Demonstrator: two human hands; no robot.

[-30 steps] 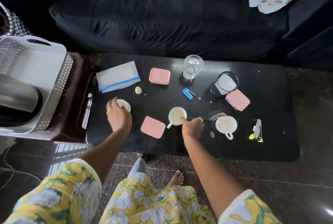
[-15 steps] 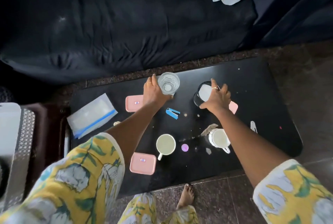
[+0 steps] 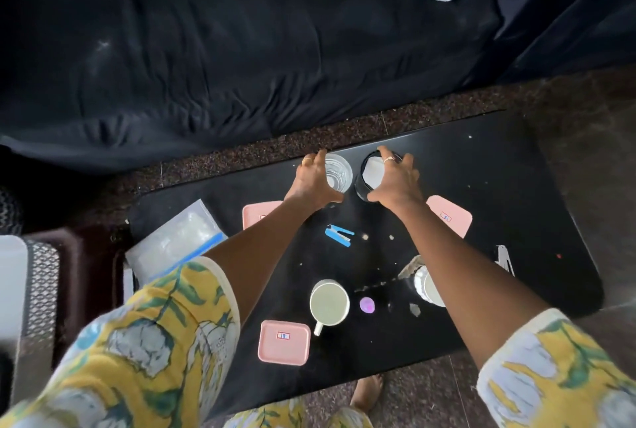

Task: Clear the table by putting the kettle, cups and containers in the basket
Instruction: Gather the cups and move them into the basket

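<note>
My left hand (image 3: 315,181) wraps around a clear glass (image 3: 339,174) at the far side of the black table (image 3: 516,186). Beside it, my right hand (image 3: 395,181) grips a dark round container (image 3: 371,174) with something white inside. A white cup (image 3: 329,303) stands near the front, and a second white cup (image 3: 428,286) is partly hidden behind my right forearm. Three pink lidded containers lie flat: front (image 3: 284,342), right (image 3: 449,216), and middle left (image 3: 258,217), half covered by my left arm. The white perforated basket (image 3: 41,286) shows at the left edge.
A zip bag (image 3: 172,241) lies at the table's left end. A blue stapler (image 3: 339,235), a purple disc (image 3: 367,305), a metal tool (image 3: 504,259) and crumbs lie on the table. A dark sofa (image 3: 241,49) runs behind it. My bare foot (image 3: 370,393) stands at the front edge.
Both hands left the near cups and reached to the far edge. They now close on the glass and the dark container, which sit closer together. The view has swung right.
</note>
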